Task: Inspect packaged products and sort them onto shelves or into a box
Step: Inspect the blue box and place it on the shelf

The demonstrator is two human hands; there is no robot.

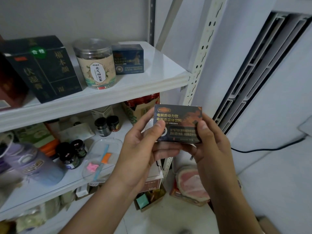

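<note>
Left hand [140,149] and right hand [211,146] both clamped on the box [179,115], held below the right front corner of the shelf [160,65]. Prob best: thumbs off the print, tilt slowly, check every face.

Left hand [143,146] and right hand [210,144] are bare (forearms too).

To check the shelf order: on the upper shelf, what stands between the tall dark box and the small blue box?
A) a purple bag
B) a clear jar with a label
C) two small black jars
B: the clear jar stands between them on the upper shelf.
</note>
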